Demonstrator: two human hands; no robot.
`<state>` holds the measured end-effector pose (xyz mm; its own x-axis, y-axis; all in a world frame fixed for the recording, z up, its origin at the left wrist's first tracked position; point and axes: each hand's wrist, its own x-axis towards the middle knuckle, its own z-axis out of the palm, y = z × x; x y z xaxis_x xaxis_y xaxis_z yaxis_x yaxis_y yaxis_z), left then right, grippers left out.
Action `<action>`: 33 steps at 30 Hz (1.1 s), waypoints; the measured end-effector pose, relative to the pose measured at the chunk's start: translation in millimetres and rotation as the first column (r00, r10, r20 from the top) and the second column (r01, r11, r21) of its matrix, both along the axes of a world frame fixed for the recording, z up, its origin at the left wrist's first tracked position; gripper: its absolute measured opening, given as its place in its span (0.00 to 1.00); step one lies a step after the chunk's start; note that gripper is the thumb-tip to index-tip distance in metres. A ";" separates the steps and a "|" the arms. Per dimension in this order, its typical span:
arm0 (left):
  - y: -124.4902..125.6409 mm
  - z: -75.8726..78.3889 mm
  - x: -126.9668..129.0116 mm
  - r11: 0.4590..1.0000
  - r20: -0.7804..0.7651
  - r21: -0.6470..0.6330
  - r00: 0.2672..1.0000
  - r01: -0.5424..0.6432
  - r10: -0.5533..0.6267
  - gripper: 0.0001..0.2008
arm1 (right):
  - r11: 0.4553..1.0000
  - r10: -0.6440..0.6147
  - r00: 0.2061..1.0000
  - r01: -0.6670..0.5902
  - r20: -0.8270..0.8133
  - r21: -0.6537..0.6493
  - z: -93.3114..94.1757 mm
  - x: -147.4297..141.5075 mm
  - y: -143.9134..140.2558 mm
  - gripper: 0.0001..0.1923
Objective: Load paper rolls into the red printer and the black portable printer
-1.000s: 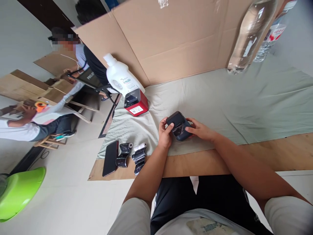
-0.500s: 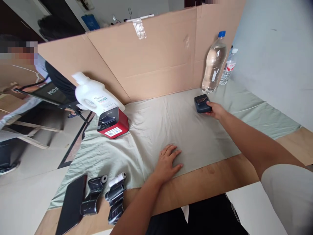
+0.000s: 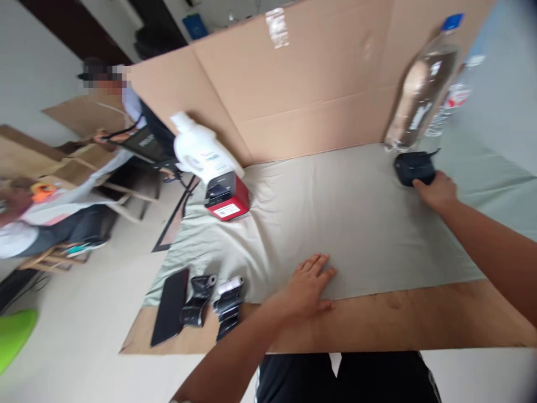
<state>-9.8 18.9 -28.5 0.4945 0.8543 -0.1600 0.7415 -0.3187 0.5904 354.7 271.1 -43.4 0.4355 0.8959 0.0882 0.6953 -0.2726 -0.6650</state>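
Observation:
At the far right of the cloth, my right hand (image 3: 438,191) is closed around the near right side of a dark blue mini printer (image 3: 413,169). A thin dark piece juts up at the printer's right top edge; blur hides its detail. My left hand (image 3: 308,282) lies flat by the table's front edge, fingers spread, holding nothing. A red and black mini printer (image 3: 229,196) with a white label stands at the left. Near the front left lie a dark phone-like slab (image 3: 170,308) and two partly unrolled strips of black-printed paper, one roll (image 3: 197,302) beside another roll (image 3: 229,305).
Behind the red printer stands a white jug (image 3: 205,148). A large clear bottle (image 3: 425,92) with a blue cap and a smaller bottle (image 3: 455,101) stand at the back right. A cardboard panel (image 3: 310,84) borders the back. People sit beyond the table's left side.
The view has swung left, so things appear shifted right. The dark blue printer now shows a thin piece jutting from its top, and my right hand still grips it. My left hand stays flat.

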 end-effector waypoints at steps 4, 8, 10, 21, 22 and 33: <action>38.4 32.1 -62.0 0.950 0.098 -0.077 0.946 -0.302 0.308 0.16 | 0.930 0.367 0.898 -0.348 0.241 -0.121 -42.7 -2.9 -72.5 0.35; 103.4 66.4 -146.4 0.306 0.133 0.378 0.378 -0.874 0.916 0.33 | 0.864 0.487 0.824 -0.503 0.288 -0.023 -72.0 1.0 -129.1 0.35; 130.9 74.9 -175.1 0.105 0.119 0.374 0.160 -0.922 0.980 0.49 | 0.860 0.484 0.819 -0.510 0.309 0.003 -73.6 0.0 -140.3 0.35; 164.7 71.8 -170.5 -0.031 -0.025 0.209 -0.037 -0.977 0.999 0.60 | 0.876 0.480 0.742 -0.386 0.468 -0.288 -42.3 -16.8 -146.3 0.36; 160.0 75.7 -165.0 -0.004 -0.011 0.224 -0.007 -0.975 1.000 0.59 | 0.872 0.486 0.740 -0.375 0.465 -0.315 -38.2 -19.2 -147.0 0.35; 44.4 96.5 2.9 0.499 0.417 0.259 0.562 -0.827 0.714 0.64 | 0.796 0.597 0.687 -0.442 -0.414 0.415 11.5 -174.8 -122.4 0.37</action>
